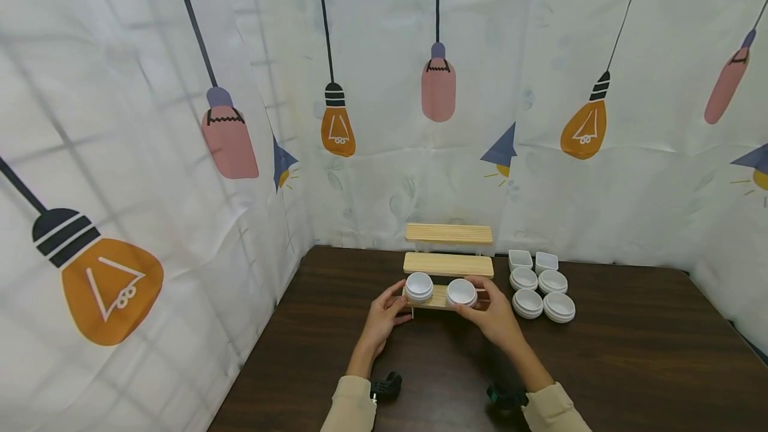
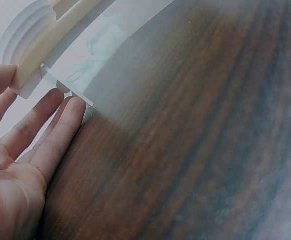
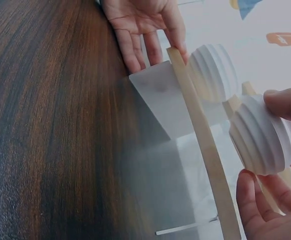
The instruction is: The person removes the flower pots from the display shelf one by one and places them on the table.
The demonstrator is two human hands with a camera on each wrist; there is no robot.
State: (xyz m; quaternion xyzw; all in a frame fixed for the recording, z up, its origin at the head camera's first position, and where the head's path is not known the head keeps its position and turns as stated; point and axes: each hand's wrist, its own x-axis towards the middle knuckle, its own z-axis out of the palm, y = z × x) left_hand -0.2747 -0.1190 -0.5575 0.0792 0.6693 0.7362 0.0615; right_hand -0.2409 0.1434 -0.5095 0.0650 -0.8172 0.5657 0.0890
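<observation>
A three-tier display stand with pale wooden planks (image 1: pixel 449 264) and clear supports stands on the dark table. Two round white ribbed bowls sit over its lowest plank (image 1: pixel 439 297). My right hand (image 1: pixel 493 313) grips the right bowl (image 3: pixel 265 135) between thumb and fingers, at the plank's right part. Close to the plank's left end is the other bowl (image 1: pixel 419 287). My left hand (image 1: pixel 382 317) holds that end, its thumb at the wood (image 2: pixel 28 75) and its lower fingers (image 2: pixel 60 130) against the clear support. Whether the right bowl touches the plank is hard to tell.
Right of the stand, several round white bowls (image 1: pixel 528 303) stand in rows on the table (image 1: pixel 636 339). Behind them are two squarish white bowls (image 1: pixel 520 259). A white curtain (image 1: pixel 372 185) printed with lamps hangs behind and to the left.
</observation>
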